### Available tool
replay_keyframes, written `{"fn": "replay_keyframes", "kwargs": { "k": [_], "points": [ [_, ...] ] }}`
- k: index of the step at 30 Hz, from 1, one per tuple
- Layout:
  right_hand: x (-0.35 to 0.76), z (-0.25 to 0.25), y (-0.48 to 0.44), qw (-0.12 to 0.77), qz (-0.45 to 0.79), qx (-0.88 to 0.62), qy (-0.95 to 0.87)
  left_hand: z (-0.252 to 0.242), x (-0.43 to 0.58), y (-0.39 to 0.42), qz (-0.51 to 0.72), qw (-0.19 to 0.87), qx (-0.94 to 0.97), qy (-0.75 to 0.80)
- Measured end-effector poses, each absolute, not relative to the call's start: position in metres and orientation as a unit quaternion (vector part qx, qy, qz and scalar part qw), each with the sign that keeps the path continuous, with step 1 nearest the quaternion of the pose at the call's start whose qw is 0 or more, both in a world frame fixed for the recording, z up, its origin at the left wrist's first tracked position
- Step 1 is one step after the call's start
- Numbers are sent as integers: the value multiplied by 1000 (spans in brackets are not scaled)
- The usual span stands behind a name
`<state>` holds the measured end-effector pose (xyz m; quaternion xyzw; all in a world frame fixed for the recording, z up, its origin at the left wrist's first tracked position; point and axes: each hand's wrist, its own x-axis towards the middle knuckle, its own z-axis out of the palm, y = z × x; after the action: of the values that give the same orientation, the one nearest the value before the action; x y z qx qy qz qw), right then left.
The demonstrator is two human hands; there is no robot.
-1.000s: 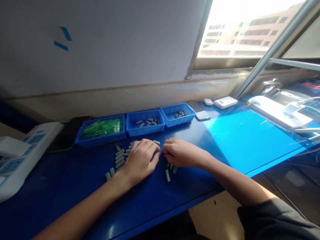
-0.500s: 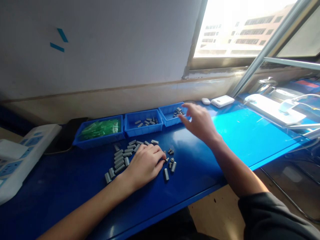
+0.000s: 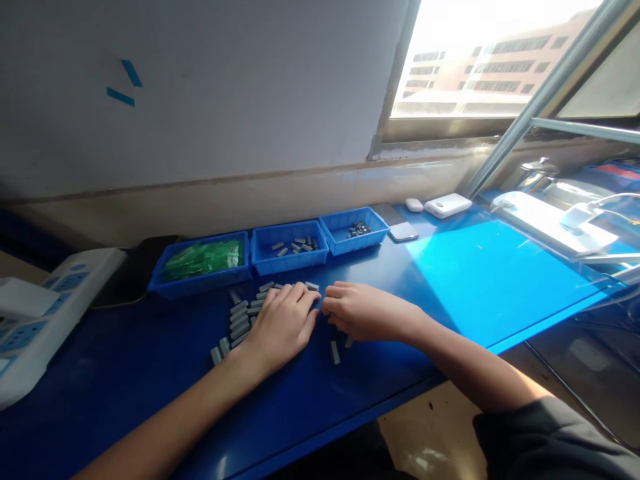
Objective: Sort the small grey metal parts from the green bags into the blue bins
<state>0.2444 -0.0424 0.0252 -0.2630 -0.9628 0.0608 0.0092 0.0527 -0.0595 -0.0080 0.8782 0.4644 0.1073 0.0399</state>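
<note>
On the blue table, my left hand rests over a group of grey metal hex standoffs, with its thumb apart from its fingers. Facing it, my right hand is closed, fingertips together close to the left fingertips. Whatever the right fingers hold is hidden. One loose standoff lies in front of the right hand, and another is partly covered by it. Behind the hands are a blue bin with several standoffs and a blue bin of small metal screws.
A third blue bin at the left contains green plastic packets. Further left are a dark phone-like slab and a white power strip. A flat dark-and-silver object and a white box lie toward the window.
My right hand has come back from the screw bin to the table beside my left hand, its fingers now closed. The left thumb and fingers have moved apart.
</note>
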Motion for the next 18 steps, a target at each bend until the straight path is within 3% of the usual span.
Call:
{"fn": "replay_keyframes", "kwargs": {
  "k": [6,9,12,14,16,18],
  "points": [
    [246,27,-39,113,62,-263,-956,-11,52,-59,130,66,880,452],
    [257,40,-39,278,42,-274,-919,-10,52,-60,147,89,887,429],
    [276,51,-33,500,-81,-316,-802,-8,53,-61,159,110,891,412],
    [288,52,-22,595,-170,-359,-698,-8,54,-60,164,125,889,410],
    [295,48,-8,583,-201,-408,-673,-9,55,-59,174,137,883,414],
    [296,38,5,479,-170,-452,-733,-12,56,-58,190,142,875,422]
  ]
}}
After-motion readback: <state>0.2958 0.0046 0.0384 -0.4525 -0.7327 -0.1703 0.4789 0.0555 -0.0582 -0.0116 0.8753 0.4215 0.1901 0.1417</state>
